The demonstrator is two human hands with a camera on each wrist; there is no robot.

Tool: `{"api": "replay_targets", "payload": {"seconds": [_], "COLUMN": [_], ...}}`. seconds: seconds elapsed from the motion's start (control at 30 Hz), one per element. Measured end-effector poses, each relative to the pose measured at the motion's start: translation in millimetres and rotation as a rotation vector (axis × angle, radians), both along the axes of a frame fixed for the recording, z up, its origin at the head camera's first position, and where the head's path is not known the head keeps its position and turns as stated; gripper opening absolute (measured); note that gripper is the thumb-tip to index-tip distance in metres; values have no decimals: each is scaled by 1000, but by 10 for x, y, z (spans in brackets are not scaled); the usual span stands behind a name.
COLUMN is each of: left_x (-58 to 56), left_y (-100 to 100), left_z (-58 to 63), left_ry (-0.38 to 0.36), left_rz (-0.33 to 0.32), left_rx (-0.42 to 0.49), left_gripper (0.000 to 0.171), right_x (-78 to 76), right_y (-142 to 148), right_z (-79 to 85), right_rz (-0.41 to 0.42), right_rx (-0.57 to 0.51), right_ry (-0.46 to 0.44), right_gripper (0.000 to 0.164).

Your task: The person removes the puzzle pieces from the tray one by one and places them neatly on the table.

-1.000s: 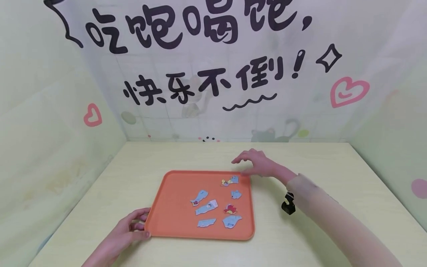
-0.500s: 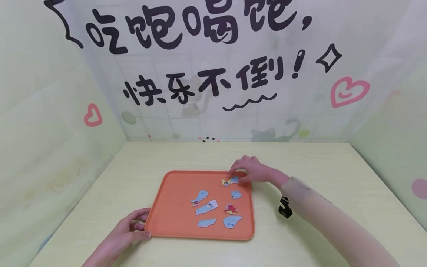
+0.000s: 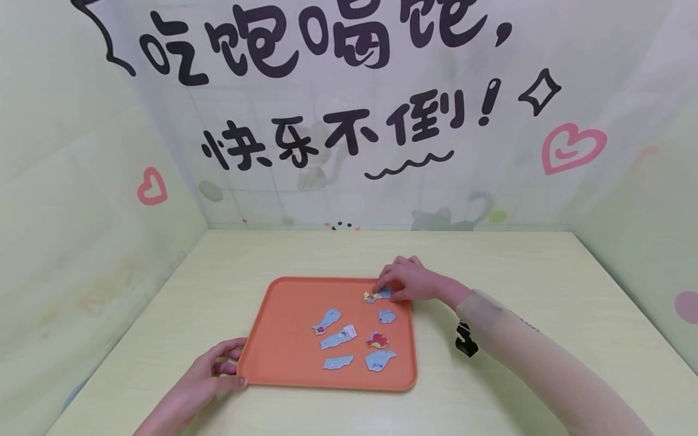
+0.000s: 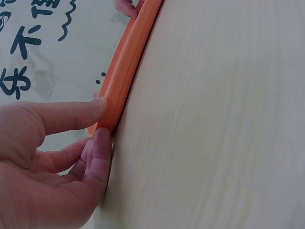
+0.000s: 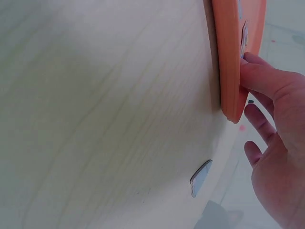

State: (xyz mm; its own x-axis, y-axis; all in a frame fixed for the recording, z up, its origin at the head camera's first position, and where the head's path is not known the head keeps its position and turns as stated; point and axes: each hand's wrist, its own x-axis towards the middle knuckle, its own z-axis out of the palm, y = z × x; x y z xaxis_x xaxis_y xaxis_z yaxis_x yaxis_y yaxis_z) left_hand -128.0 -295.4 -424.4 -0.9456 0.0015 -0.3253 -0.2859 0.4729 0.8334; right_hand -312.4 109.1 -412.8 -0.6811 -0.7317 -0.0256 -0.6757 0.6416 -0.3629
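Observation:
An orange tray (image 3: 280,339) lies on the table with several jigsaw puzzle pieces on its right half. My left hand (image 3: 209,372) grips the tray's near left corner; the left wrist view shows thumb and fingers at either side of the rim (image 4: 116,81). At the far right corner my right hand (image 3: 410,280) has its thumb and index finger on a blue and yellow puzzle piece (image 3: 371,297), partly covered by the fingers. In the right wrist view, that thumb reaches over the tray's edge (image 5: 229,71), while the other fingers stay outside it.
Other pieces on the tray include a red one (image 3: 377,340), a small blue one (image 3: 386,316) and a long blue one (image 3: 338,362). A loose piece (image 5: 201,178) lies on the table beyond the tray. Printed cloth walls (image 3: 305,206) close off the table's back and sides.
My right hand has come down and toward me from above the tray's far right corner, its fingers now on the blue and yellow piece. My left hand has stayed at its corner.

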Motion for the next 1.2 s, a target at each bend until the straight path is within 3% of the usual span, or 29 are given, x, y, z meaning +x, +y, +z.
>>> {"api": "replay_targets", "payload": {"seconds": [0.47,0.87,1.2], "left_x": [-5,-7,-15], "left_y": [6,-3,-9], "left_z": [-9,5,3], "left_ry": [-12,-9,-16], "left_rz": [14,2,-9], "left_rx": [-12,-13,-22], "left_gripper": [79,79,79], "right_x": [30,-31,-33], "right_y": [-6,294,582], "right_z": [100,228,301], "right_rz": [-8,-57,-121], "right_rx": [21,-101,-186], "right_ry": [7,115,141], "right_gripper": [28,30,31]}}
